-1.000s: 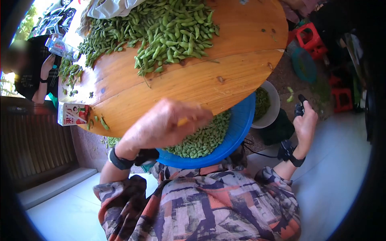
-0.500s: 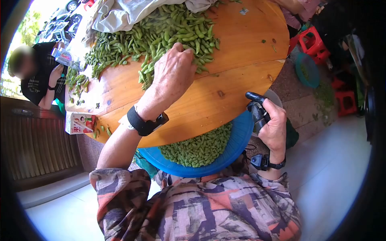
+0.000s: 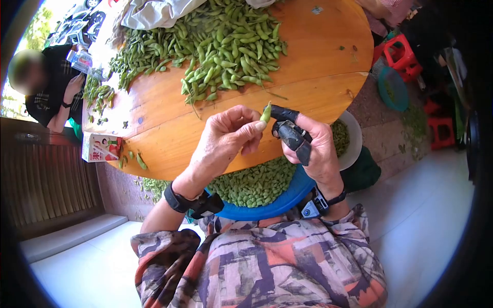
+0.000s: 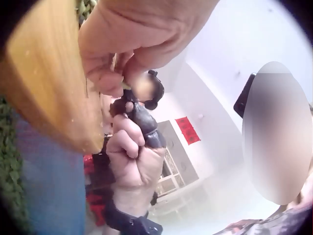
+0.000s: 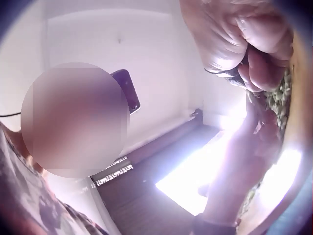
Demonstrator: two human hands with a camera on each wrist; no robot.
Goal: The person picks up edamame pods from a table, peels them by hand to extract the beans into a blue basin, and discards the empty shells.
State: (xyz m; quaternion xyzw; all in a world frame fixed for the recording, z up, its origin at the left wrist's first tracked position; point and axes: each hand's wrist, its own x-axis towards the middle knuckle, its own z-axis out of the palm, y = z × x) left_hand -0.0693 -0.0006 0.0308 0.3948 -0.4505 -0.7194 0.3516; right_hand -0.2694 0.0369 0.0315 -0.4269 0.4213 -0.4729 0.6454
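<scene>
In the head view, my left hand point(image 3: 226, 137) pinches a green pod point(image 3: 266, 112) between thumb and finger, its tip pointing up. Beside the pod is my right hand point(image 3: 316, 146), fingers curled, with black coverings on the thumb and a finger; whether the black fingertip touches the pod is unclear. Both hands are above the front edge of the wooden table point(image 3: 313, 87). Below them, a blue basin point(image 3: 300, 185) holds shelled beans point(image 3: 251, 187). The left wrist view shows my left fingers meeting the black-covered fingers point(image 4: 145, 122). My right hand point(image 5: 244, 39) hides its fingertips in the right wrist view.
A large heap of pods point(image 3: 226, 51) covers the table's far side, beside a pale cloth point(image 3: 156, 14). A carton point(image 3: 101, 147) stands at the left edge. A white bucket point(image 3: 354, 141) is right of the basin. Another person point(image 3: 51, 97) sits at left; red stools point(image 3: 400, 56) are behind right.
My left hand has come back from the pod heap toward me, now with a pod in its fingertips. My right hand has moved left and up to meet it.
</scene>
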